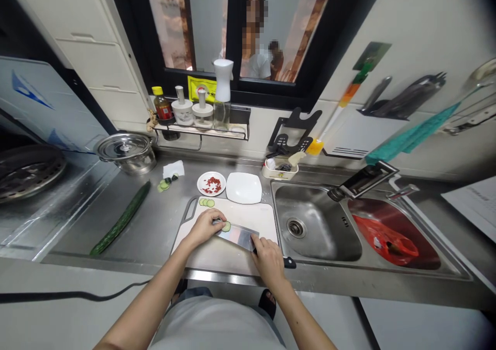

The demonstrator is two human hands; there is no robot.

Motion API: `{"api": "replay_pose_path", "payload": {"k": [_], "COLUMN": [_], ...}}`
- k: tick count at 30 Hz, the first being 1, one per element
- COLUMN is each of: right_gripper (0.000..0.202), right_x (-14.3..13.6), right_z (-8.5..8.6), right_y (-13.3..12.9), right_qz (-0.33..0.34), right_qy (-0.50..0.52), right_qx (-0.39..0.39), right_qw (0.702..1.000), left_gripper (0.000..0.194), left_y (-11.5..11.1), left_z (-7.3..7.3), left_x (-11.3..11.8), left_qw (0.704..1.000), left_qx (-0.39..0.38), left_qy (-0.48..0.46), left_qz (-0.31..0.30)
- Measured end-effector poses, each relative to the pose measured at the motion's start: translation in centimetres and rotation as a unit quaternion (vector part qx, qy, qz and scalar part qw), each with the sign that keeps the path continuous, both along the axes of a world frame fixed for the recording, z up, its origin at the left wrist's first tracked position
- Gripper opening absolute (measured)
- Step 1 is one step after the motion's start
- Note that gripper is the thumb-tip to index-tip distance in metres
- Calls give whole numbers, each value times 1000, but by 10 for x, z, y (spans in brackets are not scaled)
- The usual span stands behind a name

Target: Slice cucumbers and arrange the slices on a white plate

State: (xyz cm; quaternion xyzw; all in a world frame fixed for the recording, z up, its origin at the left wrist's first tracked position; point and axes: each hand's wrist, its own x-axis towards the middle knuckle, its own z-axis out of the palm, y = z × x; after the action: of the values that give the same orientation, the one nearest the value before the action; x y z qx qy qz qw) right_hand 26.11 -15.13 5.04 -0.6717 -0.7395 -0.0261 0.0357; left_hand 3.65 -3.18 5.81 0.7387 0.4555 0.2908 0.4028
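My right hand is wrapped round the black handle of a cleaver, whose broad blade lies nearly flat above the white cutting board. A pale green cucumber slice rests against the blade near its left end. My left hand is closed there, fingertips bent and pressed to the slice; whatever else is under the fingers is hidden. Several overlapping cucumber slices lie at the board's far left corner. Behind the board stand an empty white square plate and a small plate with chopped red bits.
A whole cucumber lies on the steel counter at left, near cucumber scraps and a lidded pot. To the right is a double sink with a faucet and a red bag. A seasoning rack hangs behind.
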Motion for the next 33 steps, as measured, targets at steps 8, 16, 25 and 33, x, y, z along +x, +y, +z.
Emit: {"api": "replay_pose_path", "payload": {"k": [8,16,25,33], "right_gripper": [39,31,32,32], "right_x": [14,13,9,9], "right_z": [-7,-4,-2,-1], "right_y": [-12,-9,-4,-1], "right_qz": [-63,-93,-108,-108], "right_qy": [39,93,117,128], "right_qx": [-61,-72,-70,-79], "right_qw": [995,989,985,983], "left_gripper": [14,16,25,24], "left_y": [31,54,66,61], "left_z": [-42,-49,-55,-53], "left_x": [-12,-7,1,0], "left_qw": [963,965,956,952], "left_qx": [-90,-84,-20,21], "left_qy": [-68,24,168,247], "left_qz": [243,249,238,178]}}
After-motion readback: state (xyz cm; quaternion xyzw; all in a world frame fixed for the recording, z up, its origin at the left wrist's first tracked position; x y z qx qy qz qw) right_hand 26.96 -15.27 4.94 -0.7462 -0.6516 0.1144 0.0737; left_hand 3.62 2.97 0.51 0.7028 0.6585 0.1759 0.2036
